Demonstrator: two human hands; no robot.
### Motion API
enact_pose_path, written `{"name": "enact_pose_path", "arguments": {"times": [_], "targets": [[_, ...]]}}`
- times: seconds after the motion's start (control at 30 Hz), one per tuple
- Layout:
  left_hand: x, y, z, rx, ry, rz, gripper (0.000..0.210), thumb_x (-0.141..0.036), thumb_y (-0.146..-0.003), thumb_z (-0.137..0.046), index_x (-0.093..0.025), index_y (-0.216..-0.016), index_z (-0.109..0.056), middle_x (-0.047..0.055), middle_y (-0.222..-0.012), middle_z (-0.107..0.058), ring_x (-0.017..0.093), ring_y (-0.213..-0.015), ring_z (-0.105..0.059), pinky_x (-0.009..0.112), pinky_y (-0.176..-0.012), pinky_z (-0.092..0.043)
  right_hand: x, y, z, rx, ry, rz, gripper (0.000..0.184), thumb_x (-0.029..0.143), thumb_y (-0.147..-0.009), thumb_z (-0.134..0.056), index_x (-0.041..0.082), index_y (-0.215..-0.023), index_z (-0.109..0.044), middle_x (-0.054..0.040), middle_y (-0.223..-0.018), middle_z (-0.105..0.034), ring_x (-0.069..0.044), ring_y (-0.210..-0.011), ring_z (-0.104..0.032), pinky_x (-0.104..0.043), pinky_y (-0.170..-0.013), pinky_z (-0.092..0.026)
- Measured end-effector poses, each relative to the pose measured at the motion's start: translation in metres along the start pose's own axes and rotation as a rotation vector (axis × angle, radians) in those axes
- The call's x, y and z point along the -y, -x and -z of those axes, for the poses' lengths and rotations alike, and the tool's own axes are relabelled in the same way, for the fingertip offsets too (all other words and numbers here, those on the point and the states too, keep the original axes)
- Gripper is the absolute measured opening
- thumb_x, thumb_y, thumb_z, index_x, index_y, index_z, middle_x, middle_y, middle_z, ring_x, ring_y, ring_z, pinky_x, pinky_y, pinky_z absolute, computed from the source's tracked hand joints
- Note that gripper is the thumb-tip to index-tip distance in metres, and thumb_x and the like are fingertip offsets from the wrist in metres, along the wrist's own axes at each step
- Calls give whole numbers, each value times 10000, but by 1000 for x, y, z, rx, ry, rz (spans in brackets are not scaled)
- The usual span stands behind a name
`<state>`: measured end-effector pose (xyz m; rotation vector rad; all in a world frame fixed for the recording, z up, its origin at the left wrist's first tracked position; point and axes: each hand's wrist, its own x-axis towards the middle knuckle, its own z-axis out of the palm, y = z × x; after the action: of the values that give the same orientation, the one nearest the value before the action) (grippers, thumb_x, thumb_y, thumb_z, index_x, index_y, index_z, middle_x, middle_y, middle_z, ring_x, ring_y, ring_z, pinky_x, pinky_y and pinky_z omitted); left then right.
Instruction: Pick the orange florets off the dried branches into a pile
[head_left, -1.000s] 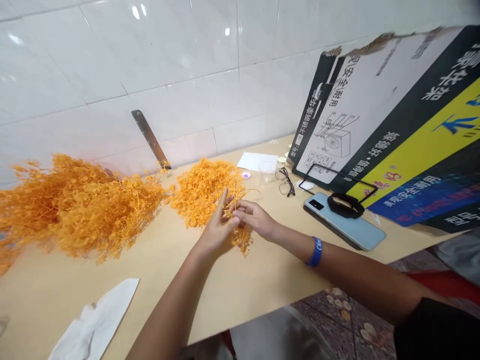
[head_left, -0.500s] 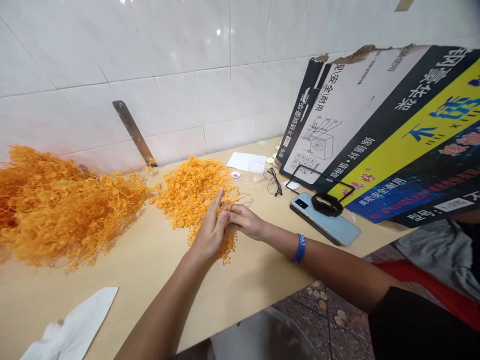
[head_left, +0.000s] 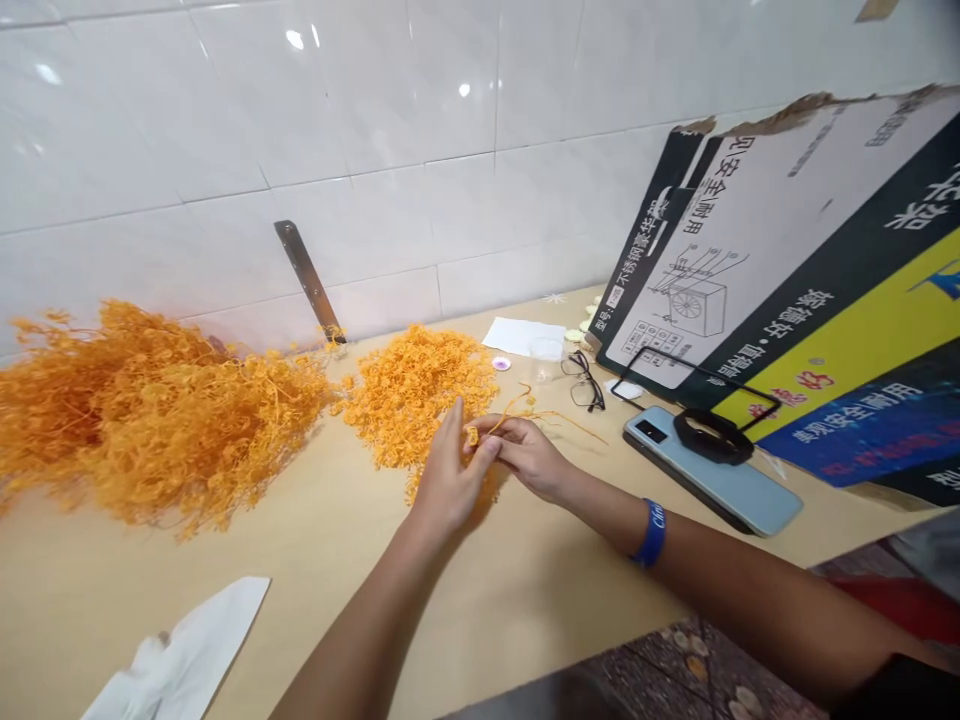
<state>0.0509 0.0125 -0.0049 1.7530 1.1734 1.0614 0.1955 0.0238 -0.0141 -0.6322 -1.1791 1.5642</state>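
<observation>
My left hand is partly closed, with small orange florets between its thumb and fingers. My right hand, in a pinch, grips a thin orange flower sprig beside the left thumb. The fingertips of both hands nearly meet, and exactly where each presses is partly hidden. Behind them lies a heap of loose orange florets, which the left hand partly covers. A larger pile of orange dried flowers on stems spreads over the left of the table.
On the right lie a light blue phone with a black ring stand, and glasses. White paper is at the back, crumpled tissue at front left. A printed cardboard box leans there, and a metal strip against the wall.
The view has swung left, so things appear further right. The hands have drawn slightly apart at the fingers, and the orange sprig with long thin stems now shows beyond the right hand.
</observation>
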Motion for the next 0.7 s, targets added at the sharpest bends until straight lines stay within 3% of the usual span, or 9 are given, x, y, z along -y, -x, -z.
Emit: {"name": "enact_pose_path", "arguments": {"times": [0.17,0.37,0.53,0.7], "targets": [[-5,2,1,4,13,-129,561,-484,-993,-410,-200,-1478,-412,99,-1550,-381,247,-1455,-312,436,-1215,-213,-1,-1,-2,-18,146,68,380,481,-713,-791,176,-877,-632,-8,-741,-667,-130,-697,-634,-265,-703,-509],[-9,3,-2,-45,121,-184,474,-437,-1001,-410,-220,-1410,-512,79,-1477,-489,232,-1383,-424,413,-1185,-277,-3,2,-8,-73,291,40,364,502,-765,-720,186,-829,-552,24,-637,-571,-114,-567,-524,-237,-541,-421],[-14,3,-5,-35,389,-9,467,-484,-973,-431,-149,-1167,-692,125,-1213,-682,260,-1138,-624,399,-1019,-463,3,9,-14,1,505,80,333,465,-833,-635,192,-700,-497,45,-571,-454,-101,-516,-409,-241,-497,-324],[-13,-4,-5,-7,642,138,451,-547,-871,-590,-119,-922,-725,115,-933,-733,238,-926,-683,342,-867,-518,8,12,-11,48,706,129,368,456,-891,-534,206,-645,-419,54,-560,-368,-99,-506,-330,-249,-484,-264]]}}
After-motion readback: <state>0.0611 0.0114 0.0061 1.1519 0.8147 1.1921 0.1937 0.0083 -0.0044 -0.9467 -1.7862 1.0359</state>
